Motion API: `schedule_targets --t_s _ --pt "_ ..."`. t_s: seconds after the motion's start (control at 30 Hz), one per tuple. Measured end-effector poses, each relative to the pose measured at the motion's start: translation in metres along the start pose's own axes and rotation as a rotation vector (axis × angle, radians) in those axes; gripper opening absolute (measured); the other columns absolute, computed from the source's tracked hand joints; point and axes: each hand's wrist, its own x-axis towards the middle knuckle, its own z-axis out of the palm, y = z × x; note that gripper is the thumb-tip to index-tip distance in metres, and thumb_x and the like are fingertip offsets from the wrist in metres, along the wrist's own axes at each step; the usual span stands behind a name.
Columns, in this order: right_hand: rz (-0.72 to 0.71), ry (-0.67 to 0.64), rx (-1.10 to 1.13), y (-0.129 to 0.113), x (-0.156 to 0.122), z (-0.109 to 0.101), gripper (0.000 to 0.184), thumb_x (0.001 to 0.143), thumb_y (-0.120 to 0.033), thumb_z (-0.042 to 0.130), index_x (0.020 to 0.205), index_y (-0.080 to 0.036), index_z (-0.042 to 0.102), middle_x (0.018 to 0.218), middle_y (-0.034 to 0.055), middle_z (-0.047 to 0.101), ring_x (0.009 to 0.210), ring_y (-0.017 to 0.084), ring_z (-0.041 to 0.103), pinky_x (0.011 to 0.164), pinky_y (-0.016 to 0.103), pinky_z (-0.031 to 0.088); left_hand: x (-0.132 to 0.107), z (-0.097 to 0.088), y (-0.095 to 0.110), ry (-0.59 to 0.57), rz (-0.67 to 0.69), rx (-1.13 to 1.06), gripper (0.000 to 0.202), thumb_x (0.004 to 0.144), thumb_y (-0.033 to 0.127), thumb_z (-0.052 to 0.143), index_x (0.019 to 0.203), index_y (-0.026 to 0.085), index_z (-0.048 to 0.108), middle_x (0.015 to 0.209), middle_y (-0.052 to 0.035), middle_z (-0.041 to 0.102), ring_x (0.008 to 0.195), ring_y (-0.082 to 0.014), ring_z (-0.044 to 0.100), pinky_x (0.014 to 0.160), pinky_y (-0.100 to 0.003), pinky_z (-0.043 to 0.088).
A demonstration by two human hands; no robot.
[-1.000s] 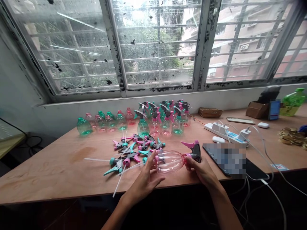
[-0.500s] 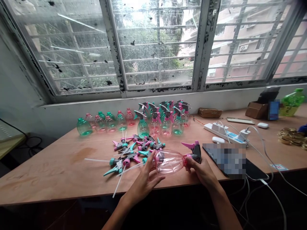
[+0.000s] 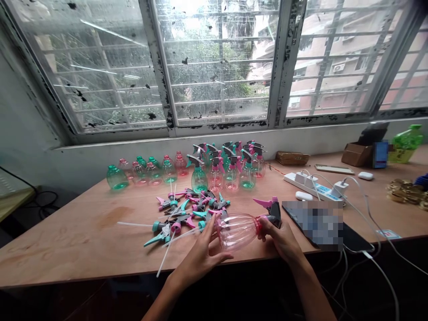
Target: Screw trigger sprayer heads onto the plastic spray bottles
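Observation:
A clear pink spray bottle [image 3: 238, 231] lies sideways in the air above the table's front edge, its base to the left. My left hand [image 3: 204, 249] is closed round the base end, fingers behind and thumb below. At the neck, my right hand [image 3: 280, 237] grips the grey and pink trigger spray head [image 3: 274, 211], which sits against the mouth; how far it is screwed on is hidden by the fingers. Just beyond my left hand lies a pile of loose pink and teal spray heads [image 3: 182, 218] with white tubes.
Green and pink bottles without heads [image 3: 154, 174] stand back left; bottles with spray heads [image 3: 231, 178] stand beside them. To the right are a dark tablet [image 3: 356, 235], a white power strip [image 3: 323, 189] with cables, a brown package [image 3: 292, 158] and a green bottle [image 3: 406, 142].
The bottle's base end has dropped slightly and the bottle looks turned a little. My left thumb has shifted slightly right and down. My right hand stays at the neck.

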Motion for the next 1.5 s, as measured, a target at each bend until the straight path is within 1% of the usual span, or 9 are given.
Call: schedule_targets --t_s 0.13,0.23,0.37,0.47,0.7,0.93,1.07,1.2,1.5 --pt "0.004 -0.030 -0.011 0.002 0.000 -0.002 0.036 0.089 -0.048 0.076 0.071 -0.017 0.072 0.060 0.0037 0.068 0.054 0.018 0.059 0.053 0.028 0.044 0.002 0.002 -0.003 -0.015 0.016 -0.111 0.099 0.091 0.033 0.073 0.162 0.044 0.005 0.173 -0.0062 0.014 0.148 -0.0345 0.043 0.115 -0.051 0.047" --pt "-0.009 -0.046 -0.030 0.006 0.000 -0.003 0.037 0.090 -0.047 0.075 0.070 -0.017 0.072 0.060 0.0039 0.068 0.054 0.017 0.059 0.053 0.028 0.044 0.001 0.004 -0.001 -0.011 -0.001 -0.160 0.096 0.093 0.031 0.070 0.162 0.043 0.004 0.171 -0.0083 0.022 0.141 -0.0317 0.051 0.115 -0.049 0.048" --pt "-0.027 -0.049 -0.030 0.008 0.001 -0.005 0.037 0.090 -0.047 0.075 0.069 -0.017 0.072 0.059 0.0034 0.068 0.053 0.017 0.059 0.053 0.027 0.044 -0.001 0.002 0.003 -0.039 -0.026 -0.171 0.114 0.085 0.032 0.080 0.162 0.041 -0.004 0.170 -0.0095 0.024 0.144 -0.0343 0.047 0.118 -0.051 0.043" --pt "-0.021 -0.055 -0.034 0.009 0.001 -0.005 0.037 0.091 -0.047 0.074 0.069 -0.017 0.073 0.058 0.0031 0.068 0.053 0.017 0.059 0.053 0.027 0.045 -0.003 0.000 0.005 -0.055 -0.028 -0.159 0.104 0.092 0.039 0.072 0.163 0.040 -0.004 0.172 -0.0090 0.018 0.148 -0.0354 0.042 0.119 -0.052 0.042" --pt "-0.015 -0.039 -0.019 0.009 0.001 -0.004 0.037 0.090 -0.047 0.075 0.069 -0.017 0.073 0.059 0.0036 0.069 0.053 0.016 0.058 0.052 0.027 0.044 0.001 0.003 0.008 0.043 0.044 0.216 0.101 0.089 0.031 0.075 0.164 0.038 0.007 0.172 -0.0057 0.024 0.157 -0.0341 0.022 0.129 -0.053 0.017" --pt "0.004 -0.063 -0.015 0.010 0.001 -0.004 0.036 0.089 -0.048 0.076 0.072 -0.016 0.075 0.062 0.0045 0.070 0.052 0.016 0.059 0.053 0.027 0.046 0.000 0.005 0.005 0.034 -0.011 0.058 0.094 0.097 0.026 0.061 0.163 0.038 -0.005 0.167 -0.0112 0.032 0.139 -0.0304 0.054 0.117 -0.051 0.042" --pt "0.004 -0.072 -0.024 0.009 0.001 -0.004 0.036 0.088 -0.047 0.077 0.072 -0.015 0.075 0.061 0.0040 0.069 0.053 0.016 0.059 0.052 0.026 0.045 -0.002 0.001 0.014 -0.020 -0.019 0.036 0.116 0.086 0.033 0.078 0.162 0.037 -0.009 0.169 -0.0120 0.027 0.144 -0.0346 0.048 0.119 -0.051 0.039" --pt "0.009 -0.082 -0.025 0.008 0.000 -0.004 0.037 0.087 -0.049 0.078 0.073 -0.015 0.074 0.062 0.0044 0.070 0.053 0.016 0.059 0.053 0.027 0.045 -0.003 -0.001 0.018 -0.036 -0.009 0.005 0.103 0.094 0.040 0.070 0.163 0.036 -0.006 0.172 -0.0115 0.019 0.146 -0.0337 0.046 0.122 -0.050 0.036" --pt "0.008 -0.057 -0.023 0.009 0.001 -0.005 0.034 0.089 -0.048 0.076 0.078 -0.016 0.074 0.060 0.0035 0.070 0.052 0.017 0.060 0.053 0.028 0.046 -0.003 0.003 0.009 -0.007 -0.024 -0.004 0.105 0.093 0.034 0.071 0.162 0.042 -0.008 0.174 -0.0099 0.014 0.146 -0.0338 0.046 0.120 -0.051 0.040"
